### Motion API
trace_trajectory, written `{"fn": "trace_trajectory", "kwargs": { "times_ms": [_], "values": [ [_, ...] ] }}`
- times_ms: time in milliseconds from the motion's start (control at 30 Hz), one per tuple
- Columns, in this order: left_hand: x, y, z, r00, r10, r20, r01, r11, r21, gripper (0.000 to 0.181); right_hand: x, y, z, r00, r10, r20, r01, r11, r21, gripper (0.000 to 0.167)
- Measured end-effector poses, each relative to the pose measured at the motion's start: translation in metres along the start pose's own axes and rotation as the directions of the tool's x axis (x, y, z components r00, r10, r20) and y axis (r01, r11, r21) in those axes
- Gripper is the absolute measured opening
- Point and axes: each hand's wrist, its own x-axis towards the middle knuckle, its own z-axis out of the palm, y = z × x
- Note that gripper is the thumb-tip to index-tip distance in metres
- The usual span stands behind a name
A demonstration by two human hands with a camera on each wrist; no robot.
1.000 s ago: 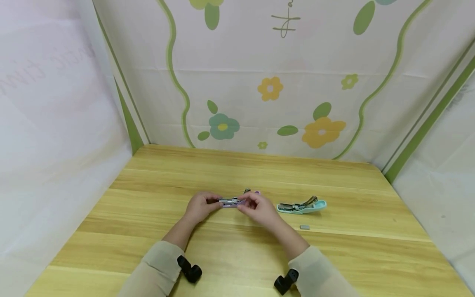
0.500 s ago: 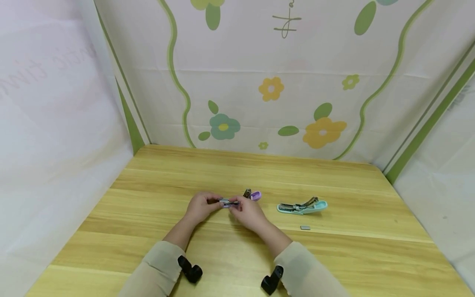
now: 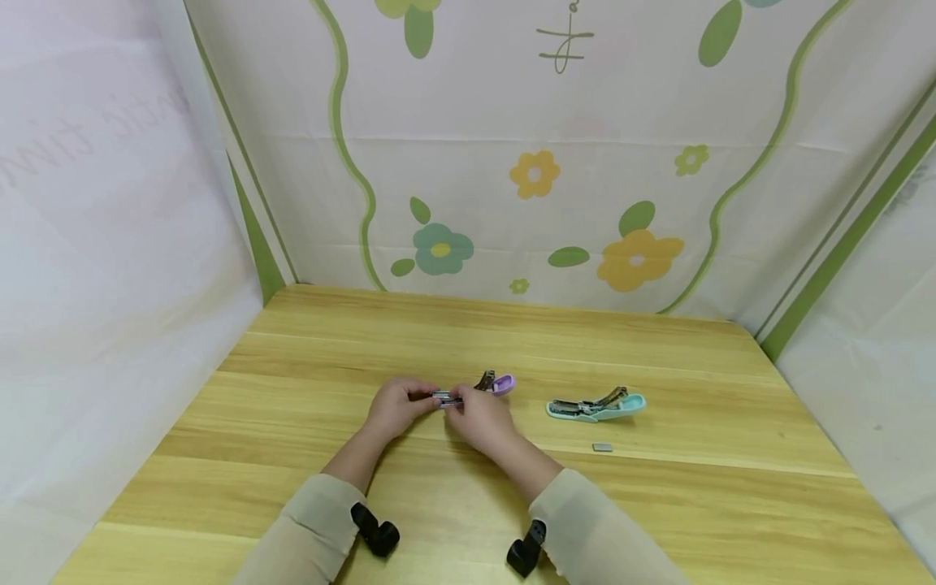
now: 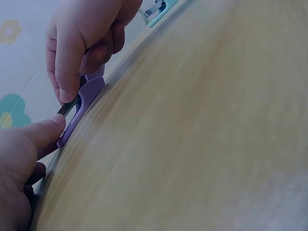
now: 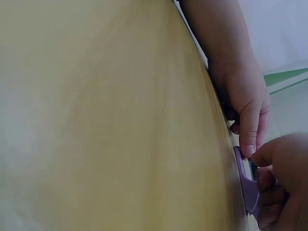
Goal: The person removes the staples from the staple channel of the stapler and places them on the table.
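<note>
A purple stapler (image 3: 504,384) lies on the table with its top arm folded back and its metal parts showing. My left hand (image 3: 395,410) holds its left end between thumb and fingers. Over the middle of the metal magazine, my right hand (image 3: 481,422) pinches with thumb and forefinger, covering much of it. In the left wrist view, the purple base (image 4: 89,94) runs between both hands, and a dark metal strip lies under the right fingertips. Whether a small staple strip is between those fingertips is hidden.
To the right lies a mint-green stapler (image 3: 595,405), also folded back. A small grey strip of staples (image 3: 602,448) rests in front of it. The wooden table (image 3: 366,325) meets a flower-printed curtain (image 3: 468,162) at the back, with white cloth at both sides.
My right hand has slid left along the purple stapler toward my left hand, uncovering the purple handle. My left hand stays in place.
</note>
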Motion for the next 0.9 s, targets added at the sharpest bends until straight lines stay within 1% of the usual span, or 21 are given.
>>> {"fn": "trace_trajectory", "kwargs": {
  "times_ms": [100, 200, 233, 300, 467, 667, 767, 900],
  "values": [
    [0.0003, -0.0009, 0.0001, 1.0, -0.003, -0.003, 0.003, 1.0, 0.005, 0.015, -0.0008, -0.0013, 0.001, 0.999, 0.036, 0.017, -0.038, 0.994, 0.102, 0.032],
    [0.0004, -0.0013, 0.0003, 1.0, -0.001, -0.006, 0.001, 1.0, 0.012, 0.015, -0.0021, -0.0019, 0.0018, 0.997, 0.074, 0.034, -0.08, 0.969, 0.233, 0.033],
    [0.0004, -0.0013, 0.0003, 1.0, -0.001, -0.004, 0.001, 1.0, 0.01, 0.015, -0.0024, -0.002, 0.0017, 0.996, 0.084, 0.038, -0.091, 0.963, 0.255, 0.033],
    [0.0004, -0.0012, 0.0004, 1.0, -0.002, -0.001, 0.002, 1.0, 0.009, 0.015, -0.003, -0.0026, 0.001, 0.994, 0.102, 0.036, -0.108, 0.961, 0.255, 0.033],
    [0.0005, -0.0012, 0.0009, 1.0, 0.004, -0.001, -0.004, 1.0, 0.01, 0.016, -0.0035, -0.0053, -0.0017, 0.992, 0.127, 0.017, -0.128, 0.979, 0.156, 0.031],
    [-0.0006, -0.0007, 0.0009, 1.0, 0.011, -0.005, -0.011, 1.0, 0.006, 0.015, -0.0041, -0.0049, -0.0017, 0.989, 0.148, 0.006, -0.147, 0.973, 0.18, 0.032],
    [0.0, -0.0016, 0.0007, 1.0, 0.005, -0.005, -0.005, 1.0, 0.005, 0.015, -0.0043, -0.0059, -0.0024, 0.99, 0.141, -0.004, -0.138, 0.977, 0.162, 0.032],
    [0.0001, -0.0029, 0.0012, 1.0, 0.014, -0.006, -0.014, 1.0, 0.011, 0.016, -0.0027, -0.0072, -0.0025, 0.99, 0.139, 0.016, -0.14, 0.978, 0.157, 0.032]
  ]
}}
